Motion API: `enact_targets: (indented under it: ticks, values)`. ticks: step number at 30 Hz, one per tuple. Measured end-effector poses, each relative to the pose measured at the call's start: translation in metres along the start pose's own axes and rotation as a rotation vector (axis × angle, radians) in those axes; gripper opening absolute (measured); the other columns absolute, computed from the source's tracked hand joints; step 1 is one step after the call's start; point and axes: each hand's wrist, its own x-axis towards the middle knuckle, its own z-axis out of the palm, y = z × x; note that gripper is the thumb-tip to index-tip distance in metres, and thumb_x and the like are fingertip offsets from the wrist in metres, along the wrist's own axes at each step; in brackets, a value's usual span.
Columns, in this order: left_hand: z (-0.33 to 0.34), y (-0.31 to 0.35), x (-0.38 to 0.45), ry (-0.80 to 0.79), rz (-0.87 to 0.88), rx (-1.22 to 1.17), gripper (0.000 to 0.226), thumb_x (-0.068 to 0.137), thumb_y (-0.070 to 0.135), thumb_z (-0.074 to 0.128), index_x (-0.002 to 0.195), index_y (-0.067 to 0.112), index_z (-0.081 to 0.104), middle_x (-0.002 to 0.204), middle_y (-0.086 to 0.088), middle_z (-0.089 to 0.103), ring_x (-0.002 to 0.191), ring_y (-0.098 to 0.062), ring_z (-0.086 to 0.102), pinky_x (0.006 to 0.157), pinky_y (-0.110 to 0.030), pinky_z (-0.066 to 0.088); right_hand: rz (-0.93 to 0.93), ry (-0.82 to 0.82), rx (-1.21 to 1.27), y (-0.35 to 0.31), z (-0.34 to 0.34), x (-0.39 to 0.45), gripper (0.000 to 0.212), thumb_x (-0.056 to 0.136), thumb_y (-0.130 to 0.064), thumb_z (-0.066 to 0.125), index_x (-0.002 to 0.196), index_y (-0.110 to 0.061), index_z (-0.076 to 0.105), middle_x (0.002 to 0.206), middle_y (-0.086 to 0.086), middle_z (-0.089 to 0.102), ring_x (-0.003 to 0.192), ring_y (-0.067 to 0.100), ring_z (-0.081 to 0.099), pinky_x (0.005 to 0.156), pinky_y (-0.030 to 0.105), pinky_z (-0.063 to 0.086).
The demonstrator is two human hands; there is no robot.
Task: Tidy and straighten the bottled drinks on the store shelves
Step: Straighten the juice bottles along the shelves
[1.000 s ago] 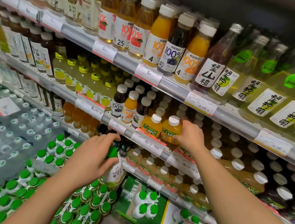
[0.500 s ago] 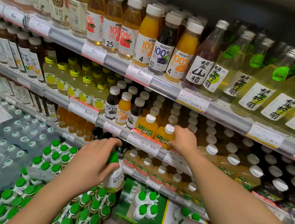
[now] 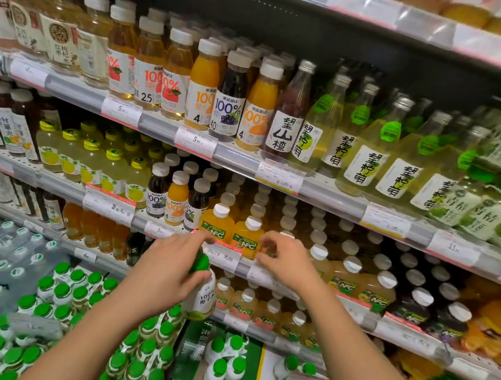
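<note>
Green-cap bottle [image 3: 201,292] gripped in L hand [image 3: 167,270] | R hand [image 3: 286,261] fingers curled at orange NFC bottle [image 3: 245,237], grip unclear

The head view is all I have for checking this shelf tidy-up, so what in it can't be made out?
- Green-capped bottle: the left hand covers most of it; label only partly readable.
- Right hand: blurred at the shelf edge; whether it grips an orange juice bottle is unclear.
- Price tags: print too small.
- Far-right bottles: smeared by blur, cut by the frame edge.
</note>
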Motion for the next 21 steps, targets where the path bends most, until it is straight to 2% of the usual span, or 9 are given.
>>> enact_targets:
  ticks: [2, 4, 7, 10, 12, 14, 16, 20, 21]
  values:
    - [-0.004, 0.022, 0.013, 0.007, 0.031, -0.001, 0.058, 0.091, 0.050, 0.065, 0.139, 0.030, 0.040, 0.126, 0.007, 0.063, 0.115, -0.018, 0.059, 0.093, -0.037, 0.048, -0.003, -0.164, 0.220, 0.003, -0.013, -0.036, 0.039, 0.091, -0.037, 0.074, 0.128, -0.028, 0.066, 0.114, -0.010, 0.070, 0.102, 0.006, 0.067, 0.093, 0.033, 0.058]
    - [-0.008, 0.048, 0.024, 0.014, 0.066, -0.028, 0.055, 0.090, 0.049, 0.068, 0.135, 0.029, 0.044, 0.122, 0.006, 0.064, 0.111, -0.017, 0.061, 0.090, -0.038, 0.050, -0.010, -0.282, 0.334, 0.009, -0.024, -0.070, 0.044, 0.088, -0.039, 0.078, 0.129, -0.029, 0.065, 0.115, -0.011, 0.071, 0.104, 0.002, 0.068, 0.098, 0.035, 0.057]
    - [-0.009, 0.091, 0.035, -0.003, 0.101, -0.077, 0.049, 0.089, 0.051, 0.069, 0.130, 0.036, 0.045, 0.110, 0.013, 0.064, 0.101, -0.011, 0.062, 0.085, -0.037, 0.052, 0.000, -0.328, 0.432, 0.018, -0.041, -0.115, 0.054, 0.081, -0.040, 0.084, 0.130, -0.034, 0.062, 0.120, -0.005, 0.069, 0.102, 0.005, 0.070, 0.097, 0.037, 0.058]
    - [-0.003, 0.134, 0.040, -0.053, 0.179, -0.117, 0.046, 0.088, 0.052, 0.069, 0.125, 0.040, 0.044, 0.103, 0.019, 0.062, 0.094, -0.007, 0.062, 0.081, -0.033, 0.052, -0.043, -0.281, 0.407, 0.026, -0.057, -0.151, 0.054, 0.082, -0.039, 0.082, 0.131, -0.037, 0.059, 0.106, -0.015, 0.068, 0.084, -0.005, 0.062, 0.082, 0.029, 0.053]
    - [0.003, 0.163, 0.042, -0.081, 0.229, -0.142, 0.046, 0.089, 0.051, 0.069, 0.125, 0.040, 0.044, 0.104, 0.019, 0.063, 0.092, -0.003, 0.060, 0.077, -0.027, 0.049, -0.042, -0.220, 0.366, 0.036, -0.064, -0.169, 0.067, 0.078, -0.048, 0.083, 0.137, -0.039, 0.053, 0.112, -0.022, 0.065, 0.094, -0.008, 0.059, 0.088, 0.027, 0.050]
    - [0.008, 0.191, 0.045, -0.089, 0.270, -0.149, 0.046, 0.089, 0.052, 0.069, 0.125, 0.039, 0.045, 0.108, 0.018, 0.064, 0.095, -0.003, 0.060, 0.078, -0.028, 0.049, -0.018, -0.153, 0.361, 0.048, -0.071, -0.184, 0.079, 0.071, -0.058, 0.083, 0.140, -0.041, 0.050, 0.125, -0.021, 0.063, 0.110, 0.000, 0.060, 0.099, 0.034, 0.052]
    - [0.012, 0.216, 0.049, -0.092, 0.313, -0.162, 0.045, 0.088, 0.053, 0.069, 0.123, 0.040, 0.045, 0.110, 0.019, 0.063, 0.097, -0.003, 0.061, 0.082, -0.028, 0.051, 0.026, -0.105, 0.424, 0.061, -0.080, -0.198, 0.072, 0.071, -0.054, 0.086, 0.133, -0.042, 0.053, 0.121, -0.020, 0.065, 0.108, -0.001, 0.062, 0.099, 0.033, 0.053]
    - [0.017, 0.265, 0.058, -0.118, 0.383, -0.175, 0.044, 0.086, 0.053, 0.071, 0.122, 0.043, 0.047, 0.109, 0.022, 0.063, 0.098, 0.000, 0.060, 0.085, -0.028, 0.052, 0.075, 0.012, 0.505, 0.087, -0.103, -0.224, 0.055, 0.078, -0.045, 0.086, 0.121, -0.045, 0.053, 0.113, -0.025, 0.062, 0.097, -0.022, 0.055, 0.079, 0.006, 0.046]
    - [0.017, 0.277, 0.061, -0.126, 0.407, -0.174, 0.044, 0.085, 0.052, 0.071, 0.122, 0.042, 0.049, 0.109, 0.022, 0.063, 0.098, 0.001, 0.060, 0.086, -0.027, 0.051, 0.080, 0.026, 0.503, 0.094, -0.110, -0.230, 0.053, 0.079, -0.044, 0.086, 0.118, -0.047, 0.051, 0.112, -0.027, 0.061, 0.096, -0.023, 0.053, 0.077, 0.005, 0.045]
